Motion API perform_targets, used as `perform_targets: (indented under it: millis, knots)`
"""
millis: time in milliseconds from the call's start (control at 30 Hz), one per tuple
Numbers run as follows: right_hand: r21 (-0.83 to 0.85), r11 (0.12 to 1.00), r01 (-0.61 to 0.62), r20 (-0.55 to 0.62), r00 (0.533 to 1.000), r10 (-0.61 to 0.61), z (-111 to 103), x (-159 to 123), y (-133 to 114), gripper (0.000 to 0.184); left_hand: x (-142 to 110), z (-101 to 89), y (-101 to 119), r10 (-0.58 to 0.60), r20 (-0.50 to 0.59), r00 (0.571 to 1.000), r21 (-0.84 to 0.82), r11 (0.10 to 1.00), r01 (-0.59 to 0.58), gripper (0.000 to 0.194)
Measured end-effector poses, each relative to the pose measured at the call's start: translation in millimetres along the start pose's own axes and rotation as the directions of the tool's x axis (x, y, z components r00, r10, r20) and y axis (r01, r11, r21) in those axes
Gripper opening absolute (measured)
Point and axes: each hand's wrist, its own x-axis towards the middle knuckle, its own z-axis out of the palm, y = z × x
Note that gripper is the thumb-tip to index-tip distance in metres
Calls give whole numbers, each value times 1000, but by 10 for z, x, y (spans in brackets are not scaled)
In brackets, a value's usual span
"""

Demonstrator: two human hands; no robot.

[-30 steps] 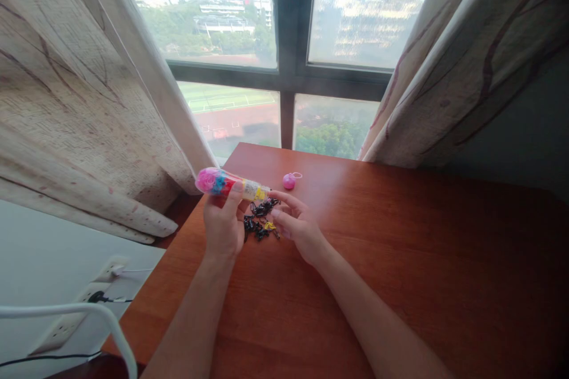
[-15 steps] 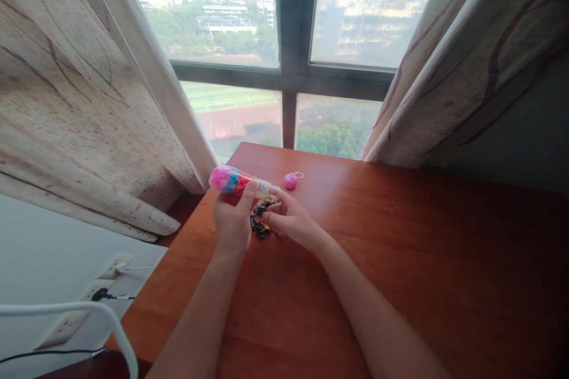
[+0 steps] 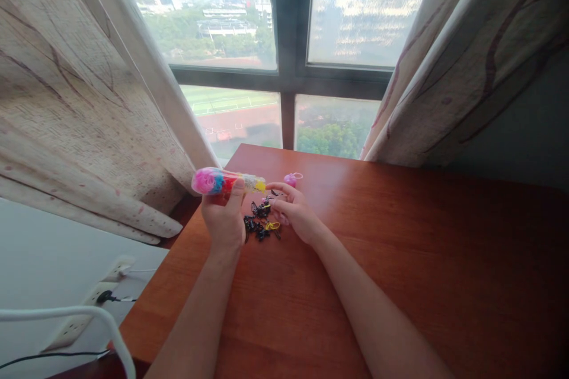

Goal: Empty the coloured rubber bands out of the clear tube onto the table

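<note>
Bottle (image 3: 207,180) of clear, shiny plastic hung almost level above the table (image 3: 391,260), near its far left corner, the wide pink end reaching past the left edge in this view. The left hand (image 3: 223,224) was wrapped around its middle, thumb on top. The right hand (image 3: 297,213) was half curled at the narrow yellow end, index finger stretched to the tip and thumb a little apart below it; whether those 2 digits pinched anything could not be told. Under the hands, toward the left edge, lay a loose pile of black loops (image 3: 262,210) with some yellow loops (image 3: 272,225) among them. A pink ball (image 3: 290,179) with a thin ring sat nearer the far edge, partly hidden behind the right hand. Judging by its look, the bottle was probably light, thin-walled and smooth, apt to slip or dent under a hard squeeze. The red middle seemed the best hold for 1 hand, with the narrow end left free for the other. The loops looked soft and prone to tangle.
</note>
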Motion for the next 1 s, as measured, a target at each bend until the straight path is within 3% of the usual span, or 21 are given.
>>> perform_targets:
  millis: [200,333,433,700,867,1000]
  knots:
    - [15,998,60,-43,997,-60,0,-13,-24,44,-22,25,64,-31,8,999,-102,994,32,38]
    - [130,992,1,73,997,-11,52,-44,-3,50,-76,43,100,-107,116,988,-137,983,122,39]
    - [118,992,-40,167,986,20,77,-60,-4,50,-96,34,119,-134,152,979,-139,978,156,37]
    - [-49,999,-4,72,997,7,82,-102,-88,48,-68,-48,173,-102,39,994,-144,984,106,34]
    - [-180,984,12,78,997,3,30,-142,-117,40,-27,-87,202,-105,11,994,-175,979,105,33]
    - [-108,994,13,63,998,-6,38,-197,-97,46,-22,-92,185,-102,32,994,-211,972,106,32]
